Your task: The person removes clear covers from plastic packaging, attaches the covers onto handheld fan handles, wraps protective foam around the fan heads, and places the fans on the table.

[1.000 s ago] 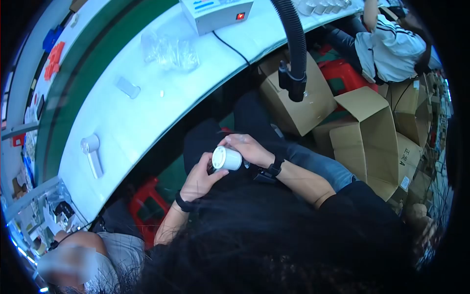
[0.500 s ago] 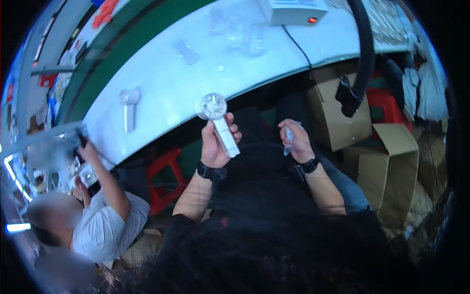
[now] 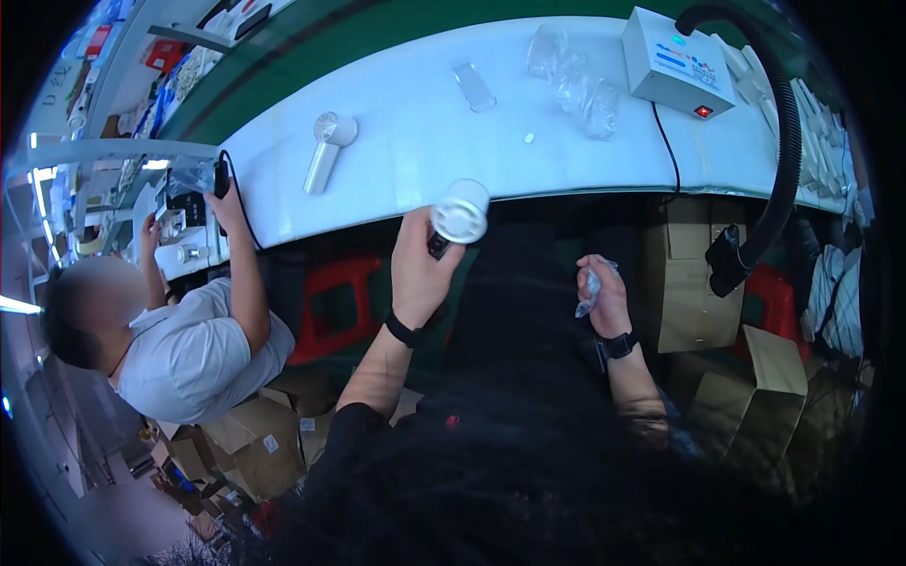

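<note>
My left hand [image 3: 422, 269] is closed around a white handheld fan [image 3: 462, 206] at the table's front edge. The fan's round head points up and away from the palm; my fingers hide most of its handle. Over my lap, my right hand [image 3: 612, 300] is closed on a crumpled clear plastic bag [image 3: 587, 292], part of which sticks out of the fist. Another handheld fan [image 3: 326, 156] lies on the white table [image 3: 406, 141] to the left. A flat clear plastic piece [image 3: 474, 87] and a small white bit [image 3: 528, 138] lie farther back.
Crumpled clear bags [image 3: 578, 85] lie beside a white box with a red switch [image 3: 678, 64]. A black flexible hose [image 3: 788, 160] hangs down at the right, over cardboard boxes [image 3: 698, 283]. At the left, a co-worker [image 3: 203, 354] sits near a red stool [image 3: 344, 307].
My left hand has turned the fan, so its handle is now mostly hidden and its head faces another way. The right hand still grips the bag. The camera view has shifted.
</note>
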The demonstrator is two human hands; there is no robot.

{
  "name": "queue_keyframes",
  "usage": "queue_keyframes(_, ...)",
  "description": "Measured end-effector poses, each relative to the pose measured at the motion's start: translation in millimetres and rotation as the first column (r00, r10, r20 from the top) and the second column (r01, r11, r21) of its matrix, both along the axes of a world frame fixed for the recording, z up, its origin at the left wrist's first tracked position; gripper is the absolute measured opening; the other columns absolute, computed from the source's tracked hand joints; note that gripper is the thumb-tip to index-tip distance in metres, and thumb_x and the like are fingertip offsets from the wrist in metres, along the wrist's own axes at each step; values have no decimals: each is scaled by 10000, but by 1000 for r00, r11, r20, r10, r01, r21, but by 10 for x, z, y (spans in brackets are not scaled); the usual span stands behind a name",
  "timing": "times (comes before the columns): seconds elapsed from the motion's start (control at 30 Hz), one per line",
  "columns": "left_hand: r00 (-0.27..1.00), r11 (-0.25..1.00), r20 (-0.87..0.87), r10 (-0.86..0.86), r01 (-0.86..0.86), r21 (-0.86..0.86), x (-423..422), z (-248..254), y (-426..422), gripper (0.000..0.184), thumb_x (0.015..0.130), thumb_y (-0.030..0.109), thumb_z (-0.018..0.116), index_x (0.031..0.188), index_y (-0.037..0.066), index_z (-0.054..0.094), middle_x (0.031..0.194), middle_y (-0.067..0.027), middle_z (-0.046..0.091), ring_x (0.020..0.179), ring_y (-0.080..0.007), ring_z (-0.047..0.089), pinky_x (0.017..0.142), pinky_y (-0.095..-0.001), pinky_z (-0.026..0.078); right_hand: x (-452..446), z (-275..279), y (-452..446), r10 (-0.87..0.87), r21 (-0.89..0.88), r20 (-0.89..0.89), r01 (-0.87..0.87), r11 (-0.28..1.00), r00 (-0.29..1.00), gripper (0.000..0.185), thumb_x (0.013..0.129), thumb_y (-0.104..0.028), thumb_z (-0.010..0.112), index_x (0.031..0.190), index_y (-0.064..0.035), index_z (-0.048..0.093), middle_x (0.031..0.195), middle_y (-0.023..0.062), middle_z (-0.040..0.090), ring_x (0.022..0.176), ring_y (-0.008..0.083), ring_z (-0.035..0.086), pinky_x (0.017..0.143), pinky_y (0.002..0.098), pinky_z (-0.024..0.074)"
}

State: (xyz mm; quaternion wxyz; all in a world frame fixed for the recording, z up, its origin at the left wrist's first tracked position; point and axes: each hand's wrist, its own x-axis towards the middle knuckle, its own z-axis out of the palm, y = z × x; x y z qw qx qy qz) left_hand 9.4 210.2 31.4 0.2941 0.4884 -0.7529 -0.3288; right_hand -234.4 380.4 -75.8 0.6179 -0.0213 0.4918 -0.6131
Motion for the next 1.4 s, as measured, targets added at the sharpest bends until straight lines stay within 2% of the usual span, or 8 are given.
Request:
queue_keyframes(0.23,964,992,235,-121,111,56,-108,58,-139,373,902,217,713,1195,24,586,977,-187,652,943,-361,638,819,-432,496,1,-57,86,-42,38,-6,43,998,999,198,1014,-226,501,992,-61,609,697,12,579,561,69,470,512,223,348)
queue_keyframes(0.33,995,909,-22,-97,98,405,-85,-49,-169,370,996,270,599,1280,40,537,990,-150,658,900,-284,656,798,-395,513,15,-101,152,-54,43,17,54,998,998,196,1009,-226,508,989,-61,610,690,11,577,556,74,471,509,225,348)
queue_keyframes(0.43,926,613,-369,81,246,751,-11,-95,-205,374,1047,278,492,1350,59,485,1042,-100,658,881,-200,654,797,-339,529,23,-164,158,-59,31,19,59,998,998,197,1004,-234,516,990,-61,610,688,10,576,553,76,468,505,229,343)
queue_keyframes(0.57,740,459,-635,223,495,738,64,-77,-285,388,1067,260,417,1375,32,475,1195,-88,632,983,-173,638,874,-333,545,35,-135,122,-48,50,3,48,998,999,198,997,-240,522,993,-62,610,688,7,575,550,75,459,505,233,336)
queue_keyframes(0.9,663,473,-629,407,436,766,196,62,-348,412,1076,281,418,1341,-19,516,1263,-123,631,985,-196,652,852,-346,560,76,-87,69,-53,49,-5,53,997,999,194,992,-234,521,992,-60,606,685,4,568,554,77,464,512,237,347)
queue_keyframes(1.13,912,954,-324,252,-178,242,930,268,-1232,443,1059,194,481,1441,-24,429,1288,-152,612,1003,-195,651,831,-322,534,66,-139,106,-52,38,-23,53,998,998,202,1004,-237,515,988,-58,607,683,6,570,543,76,473,497,228,354)
queue_keyframes(1.23,957,935,-98,272,-287,-208,1558,-44,-2086,478,1044,182,511,1462,-23,402,1381,-208,566,1088,-311,663,909,-392,527,82,-117,76,-40,41,-32,42,998,999,202,1006,-232,509,987,-56,606,683,7,570,544,75,472,495,227,351)
queue_keyframes(1.4,866,895,237,440,-404,-188,1854,-347,-2570,504,1027,266,493,1464,36,391,1258,-245,641,1069,-434,656,935,-475,501,121,-65,53,-27,46,-63,30,999,998,208,1010,-230,499,986,-54,606,682,10,569,548,72,471,497,221,346)
